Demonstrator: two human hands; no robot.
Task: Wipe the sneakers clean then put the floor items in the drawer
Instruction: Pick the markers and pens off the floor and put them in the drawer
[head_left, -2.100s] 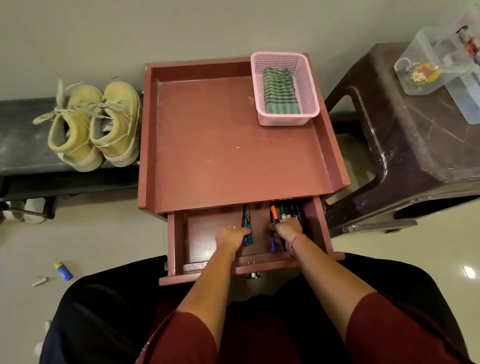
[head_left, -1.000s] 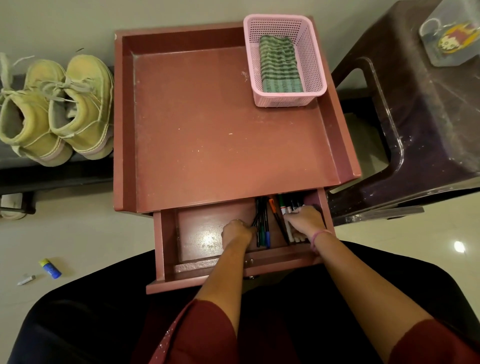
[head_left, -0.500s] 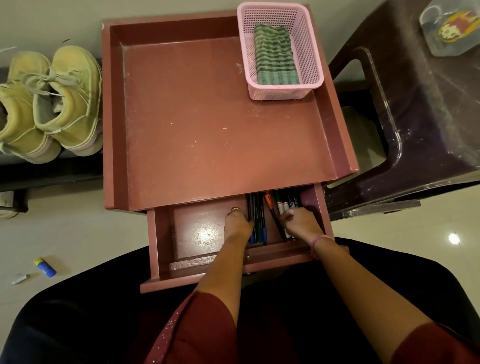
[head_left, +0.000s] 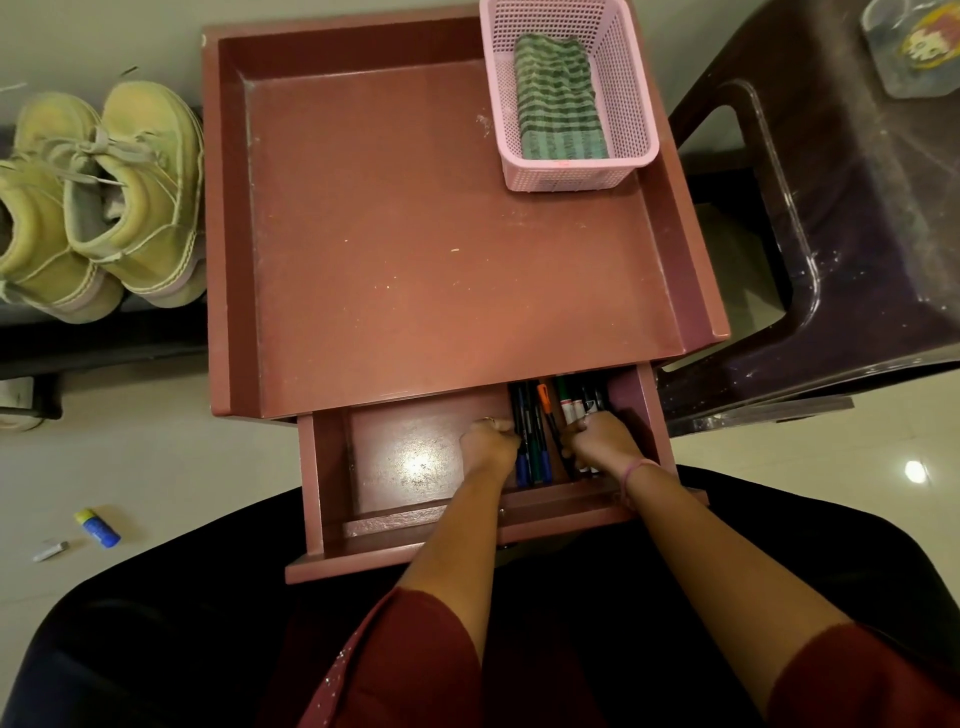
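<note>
Pens (head_left: 535, 441) lie in the drawer (head_left: 395, 457) between both curled hands' grip.

- I see dim, warm indoor light from overhead.
- Glare glints on the drawer (head_left: 332, 467) floor just left of my left hand (head_left: 488, 444).
- A bright spot reflects off the floor (head_left: 917, 470) right of my right hand (head_left: 597, 436).
- Edges bow and soften; the sneakers (head_left: 98, 197) look slightly blurred.

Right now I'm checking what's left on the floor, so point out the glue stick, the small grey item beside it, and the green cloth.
glue stick (head_left: 97, 528), head view, middle of its blue body.
small grey item (head_left: 50, 551), head view, its middle.
green cloth (head_left: 561, 98), head view, centre of the folded cloth in the basket.
</note>
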